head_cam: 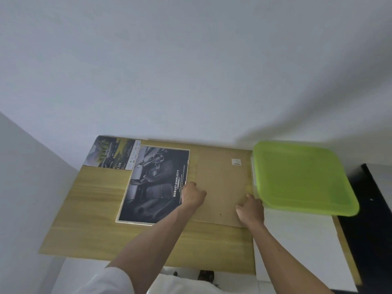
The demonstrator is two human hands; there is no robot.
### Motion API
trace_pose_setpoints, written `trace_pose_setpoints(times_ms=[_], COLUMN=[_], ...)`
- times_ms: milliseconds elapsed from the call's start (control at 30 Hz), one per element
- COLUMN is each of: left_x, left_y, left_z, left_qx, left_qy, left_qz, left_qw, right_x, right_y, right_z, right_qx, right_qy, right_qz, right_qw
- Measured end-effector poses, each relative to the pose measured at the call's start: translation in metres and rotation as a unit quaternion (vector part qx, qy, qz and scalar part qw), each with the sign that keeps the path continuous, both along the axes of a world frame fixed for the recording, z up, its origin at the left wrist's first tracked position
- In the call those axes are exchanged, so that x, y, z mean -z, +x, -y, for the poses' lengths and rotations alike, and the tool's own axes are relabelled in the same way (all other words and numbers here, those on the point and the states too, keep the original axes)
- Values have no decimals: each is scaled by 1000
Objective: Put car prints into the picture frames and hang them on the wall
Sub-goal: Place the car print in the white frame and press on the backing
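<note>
A brown cardboard backing board [220,183] lies flat on the wooden table [89,219], with a small white label near its far right corner. My left hand [192,194] grips its left edge, fingers curled. My right hand [251,210] rests on its right side near the front, fingers curled down at the edge. A dark car-interior print [152,183] with the words "ROBUST SIMPLICITY" lies just left of the board. A second print [112,153], showing cars in a landscape, lies at the table's far left corner, partly under the dark one.
A clear plastic box with a lime-green lid [301,177] stands on the table's right side, touching the board's right edge. A bare white wall [191,71] rises behind the table. A black piece of furniture [373,219] stands at the right. A white sheet [297,247] covers the table's front right.
</note>
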State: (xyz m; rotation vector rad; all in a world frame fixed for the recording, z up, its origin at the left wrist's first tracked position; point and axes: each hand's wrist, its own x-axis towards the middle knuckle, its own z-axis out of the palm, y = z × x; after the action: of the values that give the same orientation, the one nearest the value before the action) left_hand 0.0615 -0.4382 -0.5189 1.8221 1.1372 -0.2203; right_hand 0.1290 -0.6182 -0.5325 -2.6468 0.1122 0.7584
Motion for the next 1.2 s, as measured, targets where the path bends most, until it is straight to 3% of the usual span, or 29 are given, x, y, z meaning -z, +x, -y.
trace_pose_setpoints(times_ms=[100, 267, 567, 667, 800, 1200], left_x=[0, -7, -20, -24, -27, 1], left_y=[4, 0, -45, -66, -96, -158], left_z=[-1, -10, -60, -90, -129, -206], left_qx=[-76, -82, -115, -105, -99, -66], left_qy=[-52, -28, -35, -33, -39, -5], left_qz=[2, 50, 92, 104, 109, 96], left_qw=[996, 995, 988, 988, 988, 993], right_x=[3, 4, -13, -17, -15, 6], right_y=[3, 8, 2, -6, -26, -89], right_z=[-1, 0, -38, -56, -88, -159], right_qx=[47, 140, 60, 20, -8, -32], right_qy=[38, 88, 205, 223, 233, 201], right_qz=[-11, -34, -16, -48, -78, -24], right_qw=[998, 986, 977, 973, 969, 979])
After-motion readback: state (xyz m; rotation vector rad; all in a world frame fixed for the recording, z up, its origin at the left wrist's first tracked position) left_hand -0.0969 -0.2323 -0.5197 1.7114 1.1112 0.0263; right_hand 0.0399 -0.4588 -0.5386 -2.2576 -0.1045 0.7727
